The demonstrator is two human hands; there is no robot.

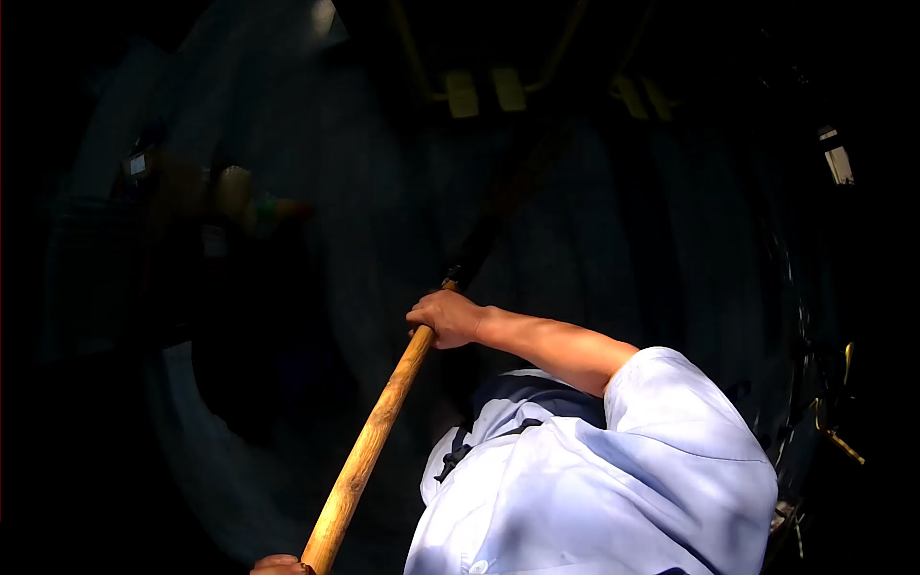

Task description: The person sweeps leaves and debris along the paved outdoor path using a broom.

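A long, round wooden pole (369, 441) slants from the bottom edge up towards the middle of the head view. My right hand (447, 318) is closed around its upper part, the bare forearm reaching across from a light blue short sleeve. At the bottom edge my left hand (278, 565) grips the lower part, only its knuckles showing. Beyond my right hand the pole runs on into deep shadow, so its far end and kind of head cannot be made out.
Dark floor (364, 172) lies in shadow ahead. Pairs of yellowish blocks (485, 93) on curved bars show at the top. Dim, unclear objects (233, 192) stand at the left. Thin yellow pieces (843, 443) lie at the right.
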